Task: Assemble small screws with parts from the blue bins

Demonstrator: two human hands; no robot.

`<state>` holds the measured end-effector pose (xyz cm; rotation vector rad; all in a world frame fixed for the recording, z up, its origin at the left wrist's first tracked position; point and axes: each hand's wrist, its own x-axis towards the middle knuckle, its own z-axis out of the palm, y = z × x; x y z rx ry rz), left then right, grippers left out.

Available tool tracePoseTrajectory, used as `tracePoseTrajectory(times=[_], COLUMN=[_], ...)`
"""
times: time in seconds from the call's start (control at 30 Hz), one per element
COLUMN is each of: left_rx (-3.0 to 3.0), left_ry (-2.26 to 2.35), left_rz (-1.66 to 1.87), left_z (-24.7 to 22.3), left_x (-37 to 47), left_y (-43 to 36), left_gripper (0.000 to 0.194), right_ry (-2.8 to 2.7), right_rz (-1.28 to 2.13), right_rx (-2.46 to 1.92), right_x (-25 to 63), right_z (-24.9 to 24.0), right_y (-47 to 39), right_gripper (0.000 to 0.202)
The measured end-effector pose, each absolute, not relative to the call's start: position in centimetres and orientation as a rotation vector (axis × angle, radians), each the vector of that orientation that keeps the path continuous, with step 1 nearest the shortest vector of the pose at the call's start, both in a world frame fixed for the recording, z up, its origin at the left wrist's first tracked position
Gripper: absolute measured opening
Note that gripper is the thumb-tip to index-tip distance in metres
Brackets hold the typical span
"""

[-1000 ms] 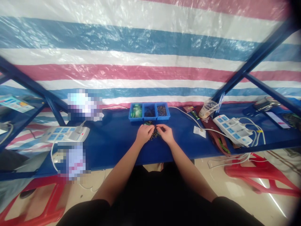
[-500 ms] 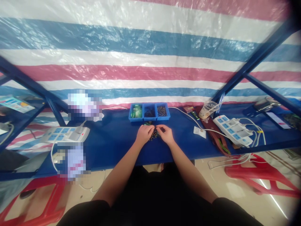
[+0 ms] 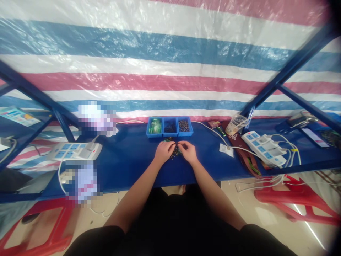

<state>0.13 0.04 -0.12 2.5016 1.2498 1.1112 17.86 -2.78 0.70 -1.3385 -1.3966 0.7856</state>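
My left hand (image 3: 164, 151) and my right hand (image 3: 188, 152) meet over a small pile of dark and brass-coloured parts (image 3: 174, 153) on the blue table (image 3: 128, 156). The fingers of both hands are pinched together, fingertips nearly touching; whatever they hold is too small to make out. Just behind them stand three joined blue bins. Green items in clear wrapping fill the left bin (image 3: 155, 135), dark pieces lie in the middle bin (image 3: 169, 135), and small metallic parts are in the right bin (image 3: 185, 134).
Power strips lie at the left (image 3: 60, 151) and right (image 3: 262, 148), with white cables. A plastic cup (image 3: 234, 124), a brown strap bag (image 3: 241, 149) and a small white packet (image 3: 226, 150) are on the right. A phone (image 3: 315, 137) lies farther right. Red stools (image 3: 298, 199) stand below.
The fingers of my right hand have shifted very slightly beside the pile. Otherwise the hands and bins look the same.
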Motion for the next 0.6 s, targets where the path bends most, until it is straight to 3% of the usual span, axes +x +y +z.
tracePoseTrajectory(times=[0.6], left_rx=[2.477], left_ry=[1.215], left_rz=[1.114], left_z=[-0.03], left_x=[0.21], left_y=[0.01], left_gripper=[0.021], right_ry=[-1.403], right_rz=[0.739], right_rx=[-1.328], right_x=[17.85], right_z=[0.38], right_y=[-2.71], right_gripper=[0.029])
